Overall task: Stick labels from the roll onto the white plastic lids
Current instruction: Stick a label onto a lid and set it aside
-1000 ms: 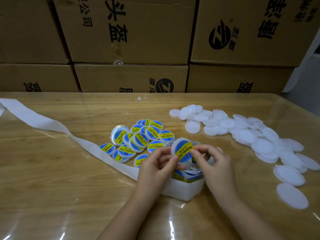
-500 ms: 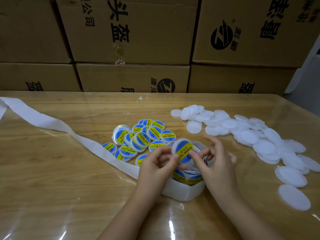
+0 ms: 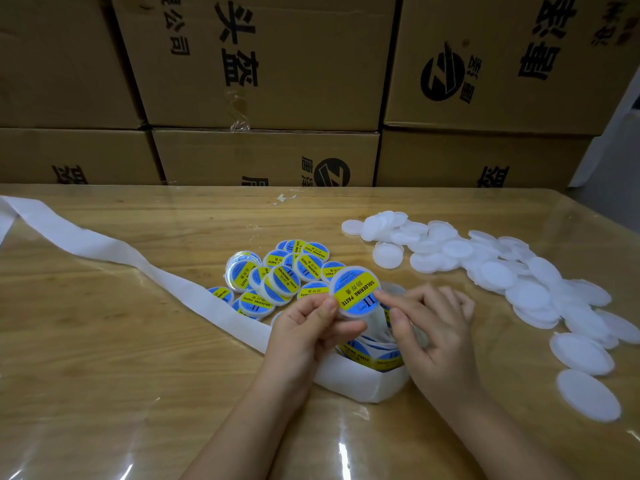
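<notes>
Left hand [image 3: 306,332] pinches the labelled lid [image 3: 354,293], its yellow band [image 3: 356,291] rising rightward; right hand [image 3: 436,327] presses it, forefinger [image 3: 393,300] straight.

Stacked cardboard boxes [image 3: 263,64] behind wooden table [image 3: 104,358]

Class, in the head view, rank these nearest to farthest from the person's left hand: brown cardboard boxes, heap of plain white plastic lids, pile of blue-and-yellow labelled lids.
1. Pile of blue-and-yellow labelled lids: just beyond the left hand.
2. Heap of plain white plastic lids: on the right.
3. Brown cardboard boxes: stacked at the back.
</notes>
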`<state>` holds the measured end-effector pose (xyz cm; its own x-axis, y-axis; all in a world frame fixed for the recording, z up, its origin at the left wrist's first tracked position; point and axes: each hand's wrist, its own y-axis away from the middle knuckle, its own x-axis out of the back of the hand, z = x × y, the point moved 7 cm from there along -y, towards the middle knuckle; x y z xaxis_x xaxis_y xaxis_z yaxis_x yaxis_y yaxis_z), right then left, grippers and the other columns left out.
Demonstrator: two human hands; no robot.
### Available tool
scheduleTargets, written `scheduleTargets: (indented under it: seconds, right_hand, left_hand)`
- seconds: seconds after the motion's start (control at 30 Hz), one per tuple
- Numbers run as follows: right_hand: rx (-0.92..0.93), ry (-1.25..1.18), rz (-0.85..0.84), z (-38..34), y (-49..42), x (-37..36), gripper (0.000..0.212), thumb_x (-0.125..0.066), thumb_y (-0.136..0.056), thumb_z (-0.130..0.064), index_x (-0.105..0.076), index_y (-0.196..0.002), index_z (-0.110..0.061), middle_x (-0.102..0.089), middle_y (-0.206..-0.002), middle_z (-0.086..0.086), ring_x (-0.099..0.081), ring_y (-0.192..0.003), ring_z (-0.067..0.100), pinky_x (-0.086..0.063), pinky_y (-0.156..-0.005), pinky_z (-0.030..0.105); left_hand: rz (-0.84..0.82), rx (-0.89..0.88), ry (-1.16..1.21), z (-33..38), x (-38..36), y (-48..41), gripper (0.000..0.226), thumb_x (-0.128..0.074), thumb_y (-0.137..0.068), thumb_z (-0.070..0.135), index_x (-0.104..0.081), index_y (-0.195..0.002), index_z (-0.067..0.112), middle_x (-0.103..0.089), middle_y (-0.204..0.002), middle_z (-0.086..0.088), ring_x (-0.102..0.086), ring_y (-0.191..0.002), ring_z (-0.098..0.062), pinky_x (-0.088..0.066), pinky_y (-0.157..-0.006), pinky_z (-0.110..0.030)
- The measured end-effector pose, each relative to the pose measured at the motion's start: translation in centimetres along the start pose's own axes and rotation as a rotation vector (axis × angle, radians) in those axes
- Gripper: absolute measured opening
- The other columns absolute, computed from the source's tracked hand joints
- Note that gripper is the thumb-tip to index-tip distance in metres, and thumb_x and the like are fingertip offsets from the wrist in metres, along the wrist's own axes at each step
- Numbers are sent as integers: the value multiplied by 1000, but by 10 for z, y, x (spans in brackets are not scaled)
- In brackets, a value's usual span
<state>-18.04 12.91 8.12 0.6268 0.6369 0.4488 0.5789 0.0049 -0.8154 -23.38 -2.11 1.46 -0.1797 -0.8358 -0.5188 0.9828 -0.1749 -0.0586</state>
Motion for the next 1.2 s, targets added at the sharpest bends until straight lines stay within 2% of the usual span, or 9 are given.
scheduleTargets:
  seconds: [0.13,0.23,0.4,0.6,0.77,0.87,0.97,1.03,1.2]
  right_hand:
    - [94,-12,-10,-11,3,-3,25,-51,-88,-26,-75,-94,-28,-55,-74,-7,-50,-69,11,-33,-77,43]
    - [128,-5,-26,-17,4,-5,25,-52,-86,-28,-75,-96,-32,-51,-74,-6,-44,-71,9,-30,-77,40]
    - [91,54,-37,-16,2,-5,26,-50,-87,-31,-71,-102,-35,-44,-73,-5,-41,-72,10,-28,-76,38]
    - [-80,103,-21,3,0,-4,30,-46,-89,-33,-72,-105,-32,-43,-74,-7,-39,-72,10,-26,-76,34]
    - [-5,45,-69,-8,3,-10,30,-46,-89,-32,-69,-109,-33,-44,-75,-6,-43,-73,11,-30,-74,38]
    - [66,-7,-86,-15,3,-10,29,-47,-89,-32,-66,-111,-36,-43,-73,-5,-40,-75,8,-28,-75,35]
    - [113,-51,-96,-17,2,-9,28,-49,-88,-30,-65,-108,-39,-41,-71,-5,-39,-73,7,-27,-74,34]
    - [125,-32,-91,-16,2,-8,28,-50,-87,-29,-68,-105,-39,-40,-70,-4,-39,-71,8,-27,-74,34]
    - [45,2,-15,-4,0,-1,27,-49,-86,-28,-74,-95,-32,-41,-68,-5,-40,-69,10,-27,-75,36]
  left_hand:
    - [-15,0,4,-1,-2,1,17,-65,-70,25,-65,-73,9,-70,-69,-18,-71,-65,-23,-56,-61,-25]
    - [-79,-1,-9,-2,-10,4,11,-63,-75,23,-71,-68,17,-71,-72,-14,-71,-67,-25,-55,-61,-24]
    - [-135,-32,-95,-2,-14,4,15,-64,-81,26,-72,-71,19,-71,-74,-7,-71,-73,-19,-54,-67,-23]
    - [-178,-30,-163,-7,-19,5,13,-61,-83,29,-72,-79,22,-70,-86,-2,-68,-87,-15,-54,-74,-26]
    - [-215,-9,-145,-8,-22,6,16,-59,-85,30,-69,-75,24,-67,-81,-1,-66,-88,-17,-53,-78,-29]
    - [-176,-10,-111,-5,-18,5,19,-61,-81,36,-68,-78,19,-67,-87,-10,-66,-94,-27,-53,-79,-30]
    - [-103,-8,-56,-5,-11,2,27,-58,-88,34,-59,-87,7,-60,-95,-24,-62,-96,-35,-54,-80,-33]
    - [-96,-7,-7,-3,-11,1,30,-53,-87,34,-55,-89,4,-61,-96,-23,-63,-96,-32,-54,-79,-33]
    - [-143,1,57,-1,-15,1,34,-48,-87,33,-60,-101,5,-70,-105,-13,-67,-98,-22,-55,-76,-30]
